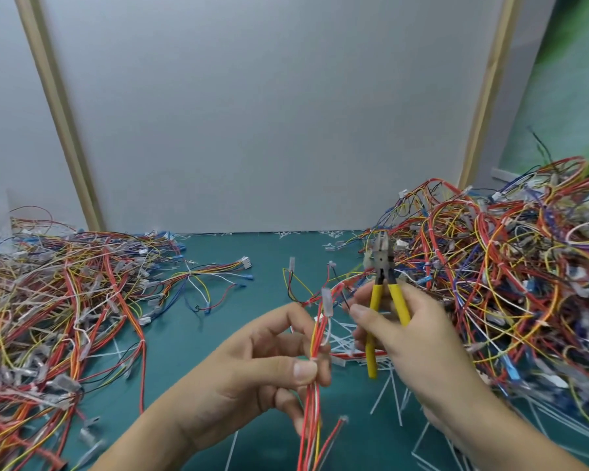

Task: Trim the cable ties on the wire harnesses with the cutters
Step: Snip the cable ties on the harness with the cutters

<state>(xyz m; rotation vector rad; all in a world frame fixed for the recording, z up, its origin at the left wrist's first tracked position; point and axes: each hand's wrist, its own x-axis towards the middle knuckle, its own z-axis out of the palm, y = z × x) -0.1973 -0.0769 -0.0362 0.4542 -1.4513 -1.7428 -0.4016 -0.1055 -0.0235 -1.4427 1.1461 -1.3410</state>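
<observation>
— Why was the harness (316,334) upright over the green mat (198,334)?
— The left hand (262,365) pinched it at the cable tie (313,359), thumb against forefinger. The right hand (419,331) gripped the yellow-handled cutters (382,273) just beside, fingers curled, ready to trim.

The cutters (386,300) are showing yellow handles and a dark grey head. The harness (315,399) is running red, yellow and white. The mat (218,317) is lying teal. The left pile (65,294) and right pile (507,266) are mixing red, orange, yellow, blue, white and black. The offcuts (397,399) are showing white, the wall (269,113) pale grey, the posts (58,107) beige, the panel (565,90) green.
</observation>
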